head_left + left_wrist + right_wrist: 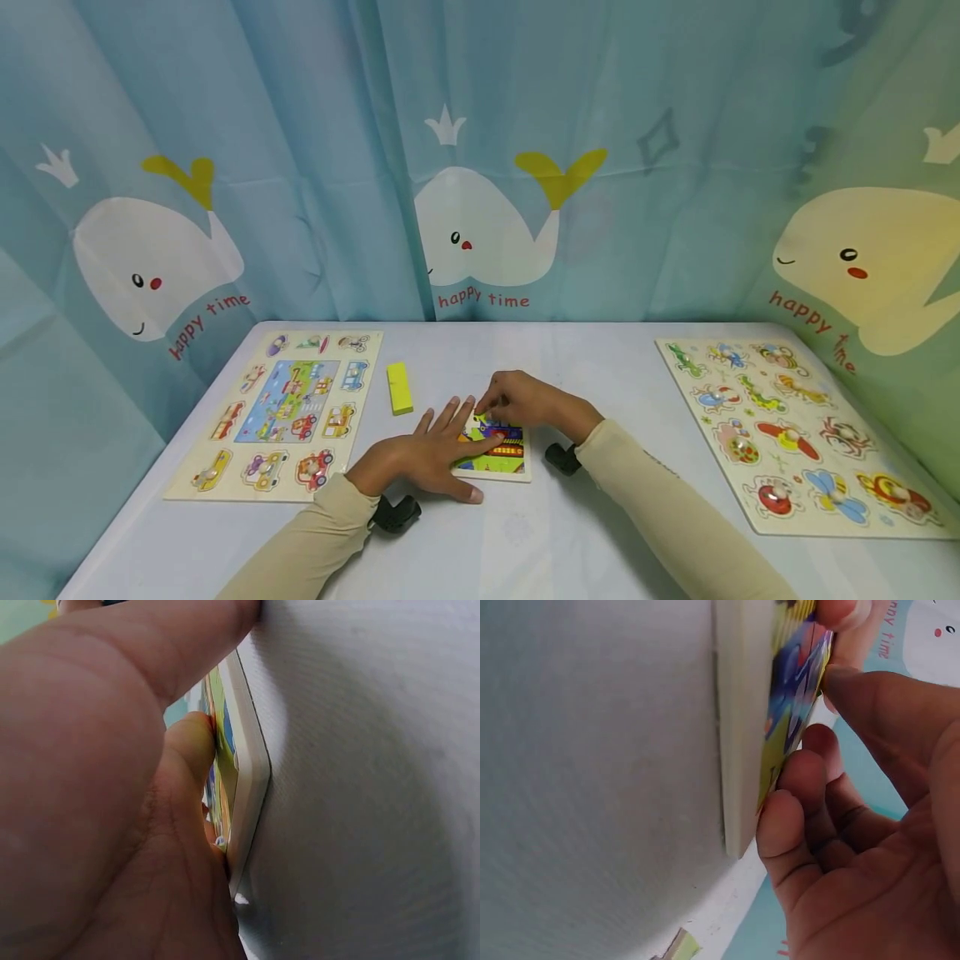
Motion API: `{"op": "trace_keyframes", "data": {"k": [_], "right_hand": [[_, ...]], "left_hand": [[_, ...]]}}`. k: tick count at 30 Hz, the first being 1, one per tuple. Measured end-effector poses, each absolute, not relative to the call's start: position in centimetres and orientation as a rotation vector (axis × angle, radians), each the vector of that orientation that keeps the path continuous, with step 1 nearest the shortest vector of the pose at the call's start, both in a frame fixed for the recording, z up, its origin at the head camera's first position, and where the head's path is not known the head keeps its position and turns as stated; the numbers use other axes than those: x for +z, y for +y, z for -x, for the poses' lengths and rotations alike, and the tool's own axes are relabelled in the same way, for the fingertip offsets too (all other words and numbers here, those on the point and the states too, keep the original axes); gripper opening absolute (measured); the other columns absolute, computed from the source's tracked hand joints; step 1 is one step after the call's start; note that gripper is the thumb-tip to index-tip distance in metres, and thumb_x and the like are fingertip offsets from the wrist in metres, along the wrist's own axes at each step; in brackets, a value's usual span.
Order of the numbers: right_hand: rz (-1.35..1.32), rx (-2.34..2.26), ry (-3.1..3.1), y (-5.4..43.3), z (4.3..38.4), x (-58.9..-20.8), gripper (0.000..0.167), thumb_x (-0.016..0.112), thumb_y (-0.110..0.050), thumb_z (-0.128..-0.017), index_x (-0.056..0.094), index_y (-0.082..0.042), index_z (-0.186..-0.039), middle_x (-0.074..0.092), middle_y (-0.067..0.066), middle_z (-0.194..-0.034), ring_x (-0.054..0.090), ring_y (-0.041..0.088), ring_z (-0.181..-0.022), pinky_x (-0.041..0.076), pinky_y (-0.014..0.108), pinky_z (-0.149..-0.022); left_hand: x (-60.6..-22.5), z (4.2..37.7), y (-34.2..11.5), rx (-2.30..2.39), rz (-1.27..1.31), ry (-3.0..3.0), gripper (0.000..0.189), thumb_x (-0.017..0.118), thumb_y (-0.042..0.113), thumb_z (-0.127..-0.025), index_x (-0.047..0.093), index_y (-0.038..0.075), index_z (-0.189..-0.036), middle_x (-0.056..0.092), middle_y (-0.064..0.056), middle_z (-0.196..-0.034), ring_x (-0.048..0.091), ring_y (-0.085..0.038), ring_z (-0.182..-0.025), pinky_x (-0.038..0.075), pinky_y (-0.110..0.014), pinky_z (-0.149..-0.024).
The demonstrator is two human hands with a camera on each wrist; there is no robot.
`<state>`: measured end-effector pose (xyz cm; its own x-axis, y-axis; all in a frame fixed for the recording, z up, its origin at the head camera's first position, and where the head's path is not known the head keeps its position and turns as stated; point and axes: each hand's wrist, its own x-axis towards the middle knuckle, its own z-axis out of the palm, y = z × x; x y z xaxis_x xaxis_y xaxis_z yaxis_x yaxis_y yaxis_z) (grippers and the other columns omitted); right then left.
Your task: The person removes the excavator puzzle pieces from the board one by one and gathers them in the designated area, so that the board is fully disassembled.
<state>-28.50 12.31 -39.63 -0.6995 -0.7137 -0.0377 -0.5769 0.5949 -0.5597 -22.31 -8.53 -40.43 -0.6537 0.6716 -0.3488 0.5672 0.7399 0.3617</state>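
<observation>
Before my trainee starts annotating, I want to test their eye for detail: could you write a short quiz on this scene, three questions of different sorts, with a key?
1. Multiple choice: what colour is the block beside the vehicle board?
a) red
b) yellow
c) blue

2. True or false: the block touches the small picture puzzle.

3. Fill in the missing word: the person's ____ grip lies with its fingers spread, partly covering the small picture puzzle.

Key:
1. b
2. False; the two lie apart.
3. Left; the left grip is the one with spread fingers.
</observation>
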Motion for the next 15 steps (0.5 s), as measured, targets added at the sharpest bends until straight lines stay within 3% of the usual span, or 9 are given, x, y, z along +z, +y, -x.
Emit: {"op": "trace_keyframes", "data": {"k": [8,15], "right_hand": [[1.011,-0.739,2.552,11.96,28.50,-39.63,0.017,0.067,-0.004,-0.087,0.075,-0.008,-0.102,0.055,0.000,-0.094,0.051,0.013,-0.082,0.046,0.028,-0.075],[1.057,-0.777,2.511,11.57,28.55,-39.51,0.013,0.061,-0.001,-0.091,0.068,-0.012,-0.089,0.056,-0.004,-0.090,0.051,0.012,-0.080,0.046,0.028,-0.075]], "left_hand": [[-40.47,22.43,-8.50,0.312,-0.911,2.468,0.078,0.063,0.059,-0.087,0.029,0.036,-0.153,-0.015,-0.007,-0.161,-0.020,-0.027,-0.144,-0.004,-0.057,-0.112],[-40.39,22.46,-8.46,0.309,-0.920,2.466,0.078,0.063,0.059,-0.087,0.028,0.038,-0.153,-0.013,-0.008,-0.161,-0.020,-0.027,-0.144,-0.004,-0.056,-0.112]]}}
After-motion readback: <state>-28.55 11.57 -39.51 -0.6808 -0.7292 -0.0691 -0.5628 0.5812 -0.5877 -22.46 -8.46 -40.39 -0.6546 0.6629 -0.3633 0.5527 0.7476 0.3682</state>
